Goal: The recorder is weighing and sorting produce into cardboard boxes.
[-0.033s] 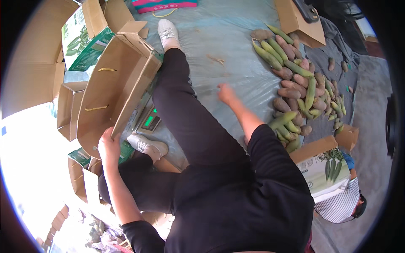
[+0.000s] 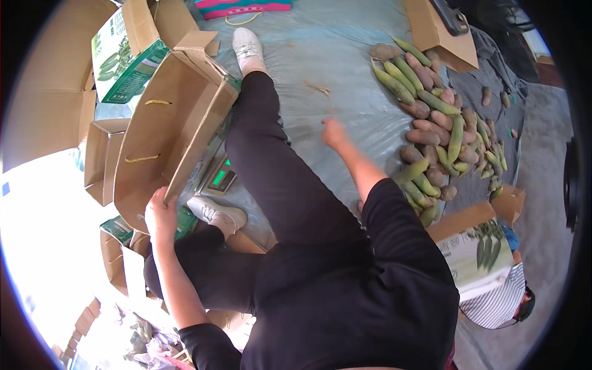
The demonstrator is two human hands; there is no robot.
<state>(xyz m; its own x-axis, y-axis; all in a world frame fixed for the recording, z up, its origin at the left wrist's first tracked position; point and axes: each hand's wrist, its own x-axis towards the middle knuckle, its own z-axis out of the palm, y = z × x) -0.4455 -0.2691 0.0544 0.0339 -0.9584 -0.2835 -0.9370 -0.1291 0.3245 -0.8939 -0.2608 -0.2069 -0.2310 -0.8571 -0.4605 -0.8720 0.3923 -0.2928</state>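
My left hand point(image 2: 160, 216) grips the near edge of an open cardboard box point(image 2: 143, 120), its thumb and fingers closed on the board. The box is tilted, its plain brown inside showing, with two yellow cord handles. Beside and partly under it is a scale point(image 2: 221, 176) with a lit green display. My right hand point(image 2: 335, 134) hovers over the plastic sheet to the right of my leg, fingers curled in and one slightly forward, with nothing visible in it. Further right lies a heap of green radishes point(image 2: 455, 139) mixed with reddish-brown tubers point(image 2: 430, 125).
A green-and-white printed carton point(image 2: 126, 55) stands beyond the box, with smaller open boxes point(image 2: 102, 163) to its left. Another carton point(image 2: 478, 250) stands at my right, near a person in a striped shirt point(image 2: 496, 302). A cardboard box point(image 2: 447, 49) holds a dark object at far right.
The whole view has shifted by a few pixels. Both hands keep their places, the left still on the box edge.
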